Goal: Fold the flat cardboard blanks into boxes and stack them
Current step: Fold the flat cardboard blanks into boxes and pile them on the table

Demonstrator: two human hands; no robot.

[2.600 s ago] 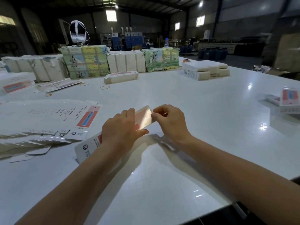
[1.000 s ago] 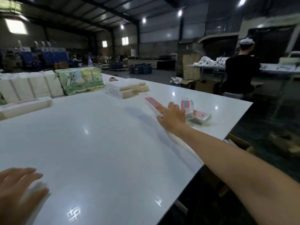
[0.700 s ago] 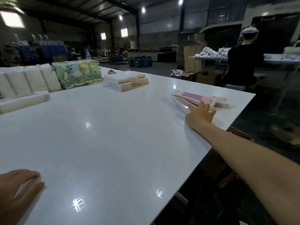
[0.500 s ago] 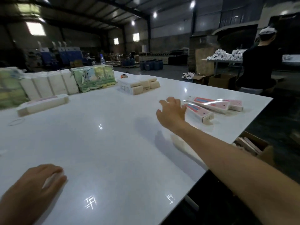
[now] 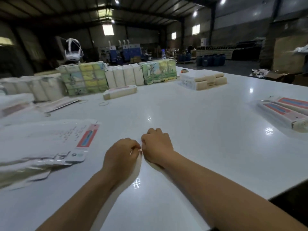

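left hand (image 5: 120,155), right hand (image 5: 156,146) — fingers curled, grasp unclear, folded boxes (image 5: 283,114) far right

Blurred by motion throughout. Under the curled fingers of the left hand (image 5: 120,154) and right hand (image 5: 155,145), side by side near the middle of the table (image 5: 191,130): impossible to tell whether anything is held. Stack of flat blanks (image 5: 41,147) at near left smeared, print unreadable, cut off by the left edge. Folded boxes (image 5: 283,112) at right cut off by the right edge.
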